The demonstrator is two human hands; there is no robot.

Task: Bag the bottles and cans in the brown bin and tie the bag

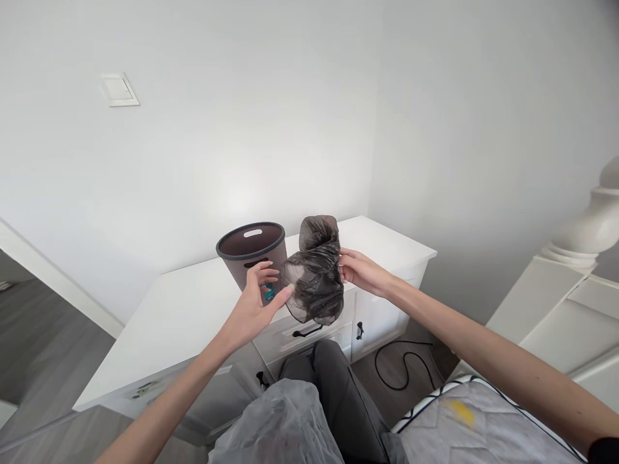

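Observation:
A thin, dark see-through trash bag (316, 277), puffed and crumpled, hangs in the air in front of the white cabinet. My right hand (360, 270) pinches its right side. My left hand (258, 299) is at its left, fingers apart and curved, with the thumb tip close to the bag's edge; whether it touches cannot be made out. Behind my left hand stands a brownish-grey trash can (232, 265), upright on the cabinet top, with a dark rim and oval handle holes. A teal label on the can shows between my left fingers.
The white cabinet (169, 309) has black handles and stands against the wall. A translucent plastic bag (280, 425) lies by my lap. At the right are a mattress (459, 425), a white bed post (570, 238) and a black cable (406, 370) on the floor.

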